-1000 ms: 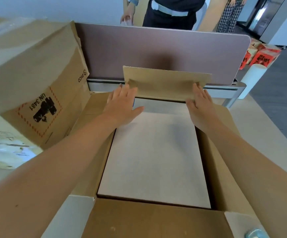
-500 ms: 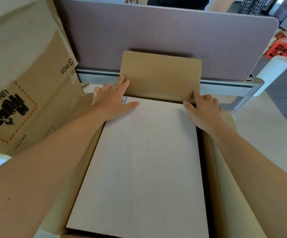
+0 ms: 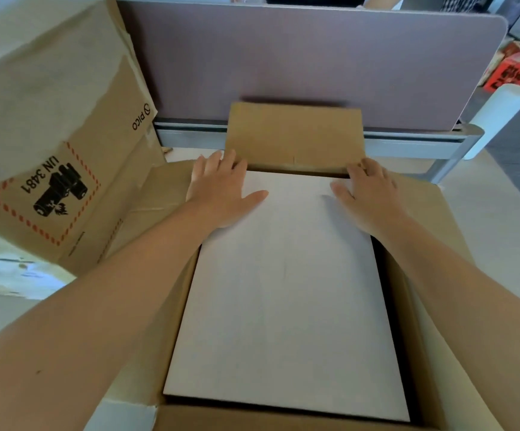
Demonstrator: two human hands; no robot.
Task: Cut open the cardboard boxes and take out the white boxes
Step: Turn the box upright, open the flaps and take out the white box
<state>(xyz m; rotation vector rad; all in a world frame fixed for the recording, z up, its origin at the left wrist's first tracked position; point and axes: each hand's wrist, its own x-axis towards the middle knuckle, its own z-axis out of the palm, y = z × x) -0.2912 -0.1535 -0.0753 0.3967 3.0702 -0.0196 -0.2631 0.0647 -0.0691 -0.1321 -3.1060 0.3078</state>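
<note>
Both hands have slid onto the white box's far corners.
Left hand (image 3: 221, 188) and right hand (image 3: 366, 192) lie flat, grip apart, on the white box (image 3: 283, 290) inside the cardboard box (image 3: 296, 135), fingers toward 12 o'clock.

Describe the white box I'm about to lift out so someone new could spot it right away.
Start at the mauve desk divider; right below it sits the opened cardboard box, its far flap standing up against the divider. The white box lies flat inside, with the left hand and right hand at its far corners. It is the only plain white, unprinted surface among brown cardboard.
</note>
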